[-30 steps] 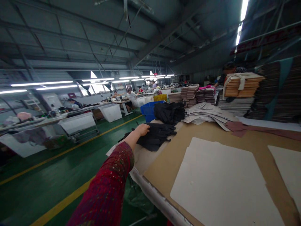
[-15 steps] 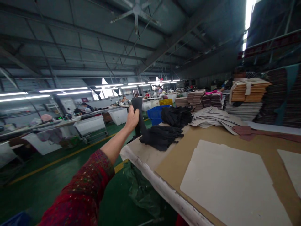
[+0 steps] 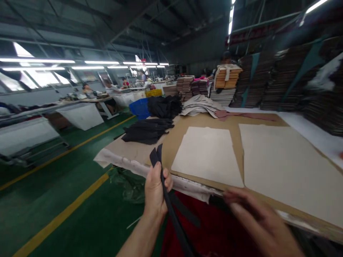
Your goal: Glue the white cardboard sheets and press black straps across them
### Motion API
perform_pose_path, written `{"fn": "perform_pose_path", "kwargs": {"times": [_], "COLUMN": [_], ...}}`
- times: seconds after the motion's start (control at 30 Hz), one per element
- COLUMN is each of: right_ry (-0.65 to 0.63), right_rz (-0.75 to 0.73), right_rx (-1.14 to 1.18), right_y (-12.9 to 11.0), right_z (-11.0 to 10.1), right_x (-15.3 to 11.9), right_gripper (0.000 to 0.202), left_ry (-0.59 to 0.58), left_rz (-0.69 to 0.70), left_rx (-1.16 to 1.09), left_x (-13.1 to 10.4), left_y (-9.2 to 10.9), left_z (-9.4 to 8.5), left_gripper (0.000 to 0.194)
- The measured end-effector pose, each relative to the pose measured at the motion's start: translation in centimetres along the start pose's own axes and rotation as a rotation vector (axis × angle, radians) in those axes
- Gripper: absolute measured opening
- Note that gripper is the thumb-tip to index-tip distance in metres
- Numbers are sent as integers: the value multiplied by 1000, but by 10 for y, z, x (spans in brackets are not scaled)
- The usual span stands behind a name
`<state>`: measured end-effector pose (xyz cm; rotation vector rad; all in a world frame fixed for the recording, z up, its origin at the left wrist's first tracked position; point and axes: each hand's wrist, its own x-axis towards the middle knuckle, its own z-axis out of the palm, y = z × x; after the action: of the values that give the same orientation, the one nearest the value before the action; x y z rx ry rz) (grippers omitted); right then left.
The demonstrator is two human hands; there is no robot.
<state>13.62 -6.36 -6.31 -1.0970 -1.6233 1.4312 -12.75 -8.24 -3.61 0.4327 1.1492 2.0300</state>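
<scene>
My left hand [image 3: 157,187] is closed around black fabric strips [image 3: 171,207]. Their short ends stick up above the fist, and the long ends hang down toward my red clothing [image 3: 177,228]. Smeared by motion, my right hand [image 3: 259,217] is at the table's front edge, its fingers pointing left. A dark patch shows beside its fingertips; whether they hold it I cannot make out. Beyond my left hand, a pile of black strips [image 3: 147,130] lies at the table's left corner, with a larger black heap [image 3: 164,106] behind it.
Pale cut panels [image 3: 206,151] lie flat on the brown-covered table [image 3: 171,146]. Fanned grey pieces [image 3: 199,105] and tall stacks [image 3: 278,78] stand at the back. A blue crate [image 3: 139,108] is beyond the left corner. People work at far benches on the left.
My left hand has drawn back from the black pile toward my body, bringing the black strips with it. My right hand has come into view. The view has turned right and down.
</scene>
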Motion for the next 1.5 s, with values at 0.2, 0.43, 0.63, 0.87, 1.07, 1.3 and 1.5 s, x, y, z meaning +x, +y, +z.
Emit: {"fn": "perform_pose_path", "kwargs": {"times": [0.2,0.43,0.63,0.87,1.07,1.3,1.5], "right_ry": [-627,-283,-133,-260,-240,241,364], "right_rz": [176,209,254,108,-15,118,178], "right_rx": [347,372,424,326,244,324,619], "right_y": [-11,-1,3,-10,-7,6,-10], "right_z": [76,70,54,38,27,22,25], "right_x": [-6,-4,-11,-20,-20,-7,19], "right_gripper": [62,48,41,38,26,38,53], "left_ry": [-36,42,80,101,86,-45,-63], "left_rz": [-86,-67,-250,-250,-276,-380,-430], "left_rx": [-171,-369,-385,-356,-350,-336,-210], "left_x": [-23,-26,-30,-38,-43,-64,-59], "left_y": [-27,-29,-43,-45,-41,-41,-40], "left_z": [16,18,20,23,19,13,9], "left_gripper": [44,30,16,13,12,22,29]}}
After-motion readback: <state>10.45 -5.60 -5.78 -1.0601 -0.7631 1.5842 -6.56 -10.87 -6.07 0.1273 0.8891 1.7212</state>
